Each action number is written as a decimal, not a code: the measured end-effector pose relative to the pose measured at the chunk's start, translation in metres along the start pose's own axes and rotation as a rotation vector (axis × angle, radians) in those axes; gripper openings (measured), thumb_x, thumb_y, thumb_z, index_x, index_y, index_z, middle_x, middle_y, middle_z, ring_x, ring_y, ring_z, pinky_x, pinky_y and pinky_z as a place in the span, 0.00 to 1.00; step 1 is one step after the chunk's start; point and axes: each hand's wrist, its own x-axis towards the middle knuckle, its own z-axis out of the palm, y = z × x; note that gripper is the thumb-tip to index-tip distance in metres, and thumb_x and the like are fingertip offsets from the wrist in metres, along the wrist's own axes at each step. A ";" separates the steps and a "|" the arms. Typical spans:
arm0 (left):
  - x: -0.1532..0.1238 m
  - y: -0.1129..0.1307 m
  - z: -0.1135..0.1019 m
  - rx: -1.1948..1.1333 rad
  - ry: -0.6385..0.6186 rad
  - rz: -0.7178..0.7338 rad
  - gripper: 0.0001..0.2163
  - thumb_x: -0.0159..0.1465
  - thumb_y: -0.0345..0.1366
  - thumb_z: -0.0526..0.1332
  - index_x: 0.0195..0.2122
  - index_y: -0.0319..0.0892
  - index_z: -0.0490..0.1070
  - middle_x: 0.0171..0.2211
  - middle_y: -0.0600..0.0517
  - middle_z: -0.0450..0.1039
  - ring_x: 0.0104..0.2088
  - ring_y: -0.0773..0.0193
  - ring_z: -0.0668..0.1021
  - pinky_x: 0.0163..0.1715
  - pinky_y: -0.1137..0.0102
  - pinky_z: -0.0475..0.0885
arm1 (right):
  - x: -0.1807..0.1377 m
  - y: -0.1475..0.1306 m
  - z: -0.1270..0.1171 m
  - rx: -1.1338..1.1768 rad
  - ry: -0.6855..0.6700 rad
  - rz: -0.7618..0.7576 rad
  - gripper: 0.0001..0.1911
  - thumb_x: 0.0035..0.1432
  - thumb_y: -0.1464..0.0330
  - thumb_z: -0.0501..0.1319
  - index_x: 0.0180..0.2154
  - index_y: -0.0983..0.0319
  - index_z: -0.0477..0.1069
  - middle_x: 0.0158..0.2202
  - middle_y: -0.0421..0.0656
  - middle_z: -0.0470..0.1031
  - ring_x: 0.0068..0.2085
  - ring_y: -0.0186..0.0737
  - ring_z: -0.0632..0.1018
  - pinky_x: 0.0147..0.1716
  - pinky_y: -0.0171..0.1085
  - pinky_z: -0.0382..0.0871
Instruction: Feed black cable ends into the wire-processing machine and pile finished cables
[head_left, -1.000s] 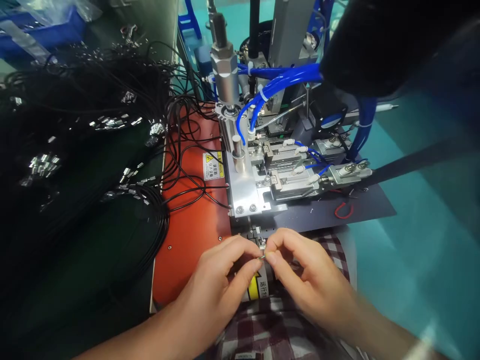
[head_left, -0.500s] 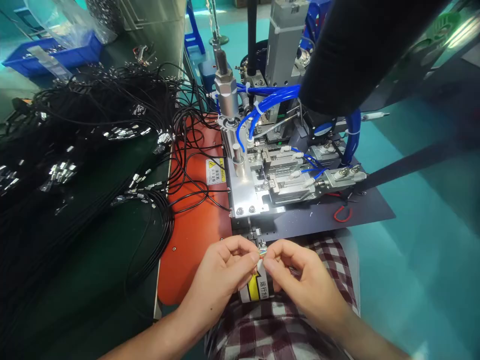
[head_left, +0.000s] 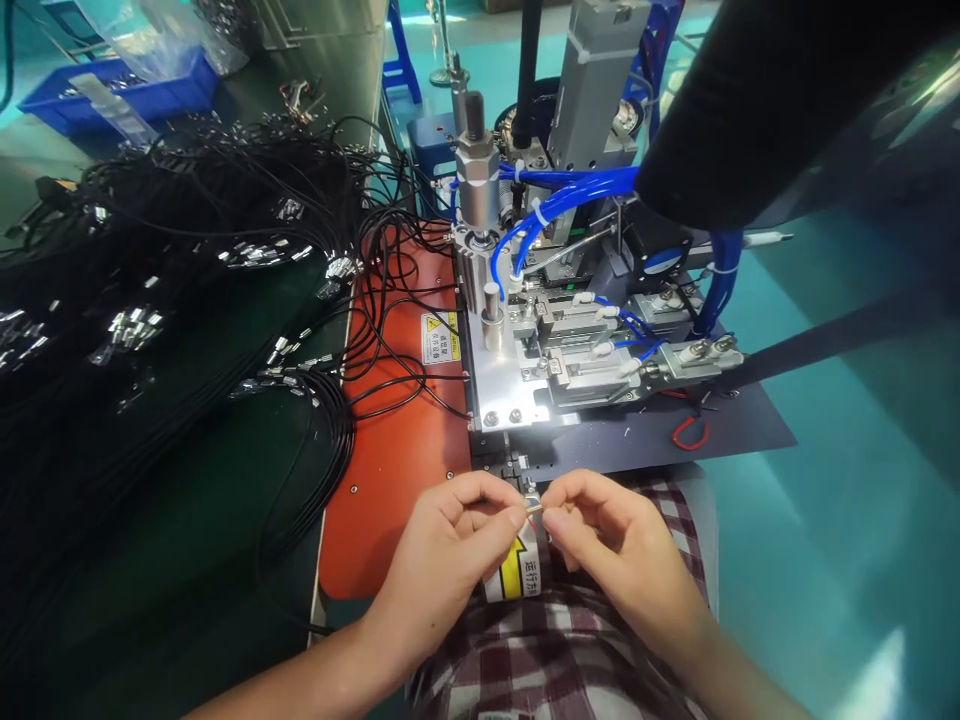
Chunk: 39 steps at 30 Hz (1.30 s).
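Observation:
My left hand (head_left: 450, 555) and my right hand (head_left: 619, 550) meet just in front of the machine's near edge. Both are closed in a pinch on a tiny thin metal piece (head_left: 533, 509) held between their fingertips. Right behind it sits a small black fixture slot (head_left: 517, 466) at the edge of the dark base plate (head_left: 645, 435). Beneath my hands lies a yellow and white warning label (head_left: 519, 575), with checked cloth below.
A silver pneumatic press (head_left: 480, 240) with blue hoses (head_left: 559, 190) stands behind. An orange plate (head_left: 397, 450) lies to its left. Heaps of black cables with metal ends (head_left: 165, 300) cover the green bench at left. A blue bin (head_left: 127, 85) sits far left.
The view has shifted slightly. My hands stay pinched together on the small piece, now a touch lower and closer to the fixture slot.

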 end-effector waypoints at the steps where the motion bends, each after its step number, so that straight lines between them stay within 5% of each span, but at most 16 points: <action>1: 0.000 0.000 0.000 0.001 -0.003 0.003 0.08 0.58 0.38 0.62 0.30 0.38 0.69 0.14 0.62 0.53 0.17 0.75 0.54 0.17 0.77 0.47 | 0.000 -0.002 0.001 0.007 -0.005 0.002 0.09 0.56 0.62 0.60 0.31 0.62 0.68 0.21 0.34 0.61 0.23 0.32 0.62 0.23 0.32 0.58; 27: 0.001 -0.006 0.001 -0.061 -0.020 0.001 0.08 0.59 0.38 0.62 0.30 0.38 0.68 0.14 0.62 0.53 0.17 0.75 0.55 0.17 0.78 0.49 | 0.002 -0.004 0.009 0.097 0.018 -0.019 0.10 0.55 0.63 0.60 0.28 0.62 0.66 0.19 0.33 0.62 0.22 0.31 0.64 0.22 0.31 0.59; 35: 0.002 -0.005 0.004 -0.045 0.028 0.026 0.07 0.58 0.38 0.62 0.29 0.39 0.69 0.14 0.60 0.57 0.16 0.74 0.59 0.18 0.77 0.53 | -0.005 0.006 0.008 -0.096 0.021 -0.165 0.08 0.63 0.65 0.54 0.31 0.60 0.65 0.25 0.37 0.65 0.26 0.34 0.67 0.27 0.33 0.61; 39: -0.002 -0.001 0.005 0.136 0.106 0.164 0.07 0.57 0.37 0.64 0.26 0.39 0.71 0.23 0.54 0.66 0.23 0.69 0.67 0.22 0.76 0.61 | -0.006 0.001 0.007 -0.122 0.040 -0.193 0.08 0.62 0.67 0.55 0.29 0.60 0.64 0.25 0.37 0.65 0.26 0.34 0.66 0.24 0.33 0.60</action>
